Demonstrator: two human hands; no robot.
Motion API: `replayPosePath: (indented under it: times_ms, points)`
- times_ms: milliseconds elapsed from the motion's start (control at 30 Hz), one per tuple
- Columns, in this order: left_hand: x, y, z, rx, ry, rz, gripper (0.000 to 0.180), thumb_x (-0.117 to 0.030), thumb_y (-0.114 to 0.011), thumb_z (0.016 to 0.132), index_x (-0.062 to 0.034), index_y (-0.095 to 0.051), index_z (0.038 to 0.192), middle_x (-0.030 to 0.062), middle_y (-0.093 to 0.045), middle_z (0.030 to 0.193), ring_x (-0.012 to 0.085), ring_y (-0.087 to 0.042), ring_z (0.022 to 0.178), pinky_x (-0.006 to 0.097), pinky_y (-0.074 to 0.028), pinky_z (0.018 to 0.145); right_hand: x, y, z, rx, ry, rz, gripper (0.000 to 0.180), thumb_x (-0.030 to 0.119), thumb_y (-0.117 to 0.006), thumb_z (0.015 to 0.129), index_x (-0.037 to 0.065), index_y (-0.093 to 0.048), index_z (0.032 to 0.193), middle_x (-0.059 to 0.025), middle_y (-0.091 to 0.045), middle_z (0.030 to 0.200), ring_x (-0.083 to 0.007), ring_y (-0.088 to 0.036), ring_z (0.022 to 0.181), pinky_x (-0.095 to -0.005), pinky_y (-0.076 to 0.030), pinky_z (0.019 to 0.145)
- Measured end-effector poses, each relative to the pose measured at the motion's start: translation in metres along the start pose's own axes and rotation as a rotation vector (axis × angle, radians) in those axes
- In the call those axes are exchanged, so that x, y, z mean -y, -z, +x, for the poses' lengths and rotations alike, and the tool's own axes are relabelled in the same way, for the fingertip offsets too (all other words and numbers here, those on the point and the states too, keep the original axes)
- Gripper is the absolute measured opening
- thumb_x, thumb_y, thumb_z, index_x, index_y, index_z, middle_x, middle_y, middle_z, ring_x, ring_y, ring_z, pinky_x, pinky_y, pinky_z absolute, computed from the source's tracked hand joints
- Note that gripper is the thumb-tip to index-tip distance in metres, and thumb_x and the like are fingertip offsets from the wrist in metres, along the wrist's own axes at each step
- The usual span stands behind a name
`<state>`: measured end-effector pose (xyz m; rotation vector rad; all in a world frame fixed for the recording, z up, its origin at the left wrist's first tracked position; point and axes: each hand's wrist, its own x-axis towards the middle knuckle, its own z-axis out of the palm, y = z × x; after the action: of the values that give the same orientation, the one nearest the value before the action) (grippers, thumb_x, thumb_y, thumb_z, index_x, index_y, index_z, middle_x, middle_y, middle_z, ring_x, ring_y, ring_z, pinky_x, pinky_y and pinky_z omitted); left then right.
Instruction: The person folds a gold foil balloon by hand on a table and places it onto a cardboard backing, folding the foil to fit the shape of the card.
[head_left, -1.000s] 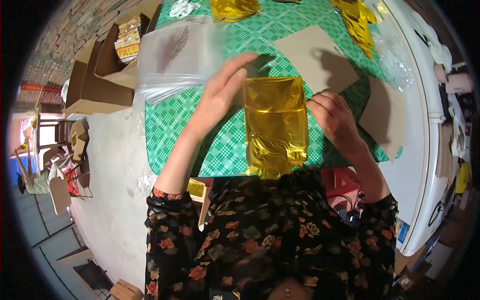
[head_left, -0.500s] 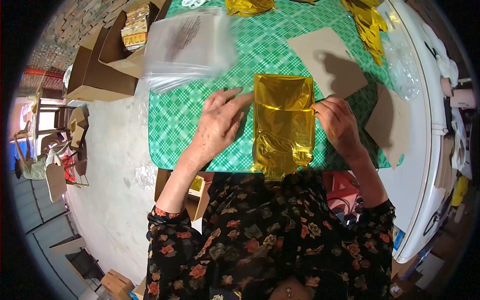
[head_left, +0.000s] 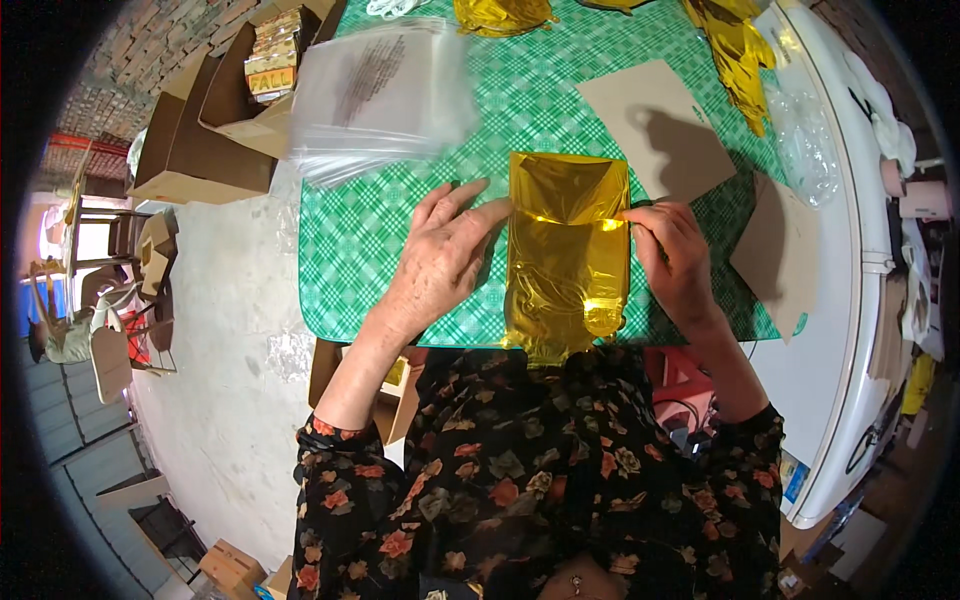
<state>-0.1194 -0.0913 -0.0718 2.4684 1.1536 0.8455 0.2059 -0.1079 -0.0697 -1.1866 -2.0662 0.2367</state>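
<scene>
A crinkled gold foil bag [head_left: 567, 250] is laid flat on the green checked tablecloth [head_left: 360, 240], overhanging its near edge. It is pressed by the flattened left hand [head_left: 445, 255] at nine o'clock and pinched by the right hand [head_left: 672, 250] at three. Brown cardboard [head_left: 655, 125] lies at one o'clock.

A home packing workshop, possibly a garage or shed, is suggested. A table covered with a green checked cloth [head_left: 400, 230] is seen at the centre, with a stack of clear plastic bags [head_left: 385, 85] at its upper left edge, flat brown card sheets [head_left: 655, 125] at the upper right and gold foil items [head_left: 735, 45] along the top. Open cardboard boxes [head_left: 215, 130] are set on a bare concrete floor [head_left: 220, 400] at the left. A brick wall [head_left: 120, 60] is visible in the upper left corner.
</scene>
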Motion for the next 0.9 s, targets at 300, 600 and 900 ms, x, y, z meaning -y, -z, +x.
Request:
replayPosePath:
  times_ms: [300, 600, 900]
  points:
    - [-0.005, 0.004, 0.003, 0.027, 0.001, 0.014, 0.046, 0.005, -0.069, 0.092, -0.0079, -0.066, 0.137, 0.0105, -0.076, 0.118, 0.0328, -0.059, 0.139, 0.054, -0.037, 0.124, -0.001, -0.007, 0.003, 0.082, -0.545, 0.387, 0.013, 0.005, -0.066, 0.106, -0.003, -0.069, 0.115, -0.0053, -0.077, 0.097, -0.01, -0.069, 0.084, -0.027, -0.056, 0.074]
    - [-0.003, 0.002, 0.0, 0.028, 0.013, 0.003, 0.052, 0.006, -0.068, 0.089, -0.0076, -0.065, 0.139, 0.01, -0.077, 0.114, 0.0319, -0.059, 0.139, 0.054, -0.036, 0.125, 0.006, -0.01, 0.017, 0.163, -0.673, 0.532, 0.007, 0.004, -0.063, 0.107, -0.003, -0.065, 0.108, -0.0039, -0.071, 0.087, -0.0087, -0.065, 0.065, -0.0241, -0.051, 0.061]
    - [-0.001, 0.004, 0.006, -0.002, -0.024, -0.004, 0.05, 0.004, -0.071, 0.09, -0.0075, -0.065, 0.138, 0.0118, -0.073, 0.127, 0.0353, -0.059, 0.138, 0.054, -0.039, 0.123, -0.004, -0.009, 0.021, 0.26, -0.644, 0.463, 0.009, 0.006, -0.066, 0.106, -0.003, -0.065, 0.103, -0.0027, -0.069, 0.085, -0.008, -0.065, 0.066, -0.0247, -0.052, 0.06]
